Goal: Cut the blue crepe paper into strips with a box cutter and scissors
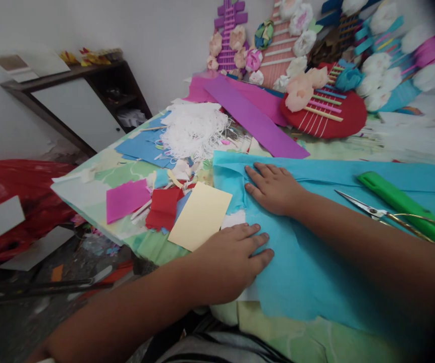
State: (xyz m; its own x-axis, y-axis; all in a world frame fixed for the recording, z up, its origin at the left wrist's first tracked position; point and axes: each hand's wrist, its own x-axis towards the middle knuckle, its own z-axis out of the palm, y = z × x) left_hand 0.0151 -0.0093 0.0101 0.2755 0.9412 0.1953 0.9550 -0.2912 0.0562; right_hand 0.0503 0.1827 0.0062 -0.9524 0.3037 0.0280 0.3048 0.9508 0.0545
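Observation:
A large sheet of turquoise crepe paper (316, 262) lies spread over the table in front of me. My left hand (228, 262) rests flat on its near left edge, fingers stretched out and together. My right hand (274, 189) lies flat on the sheet further back, near its torn left edge, fingers extended. Neither hand holds anything. Scissors (369, 209) with gold handles lie on the sheet to the right, beside a green plastic tool (402, 204).
Left of the sheet lie a cream card (200, 217), red (162, 207), pink (126, 199) and blue paper pieces, and a heap of white shreds (195, 131). A purple strip (255, 123) and paper-flower decorations (316, 96) stand behind. A red bag (16, 196) sits on the floor left.

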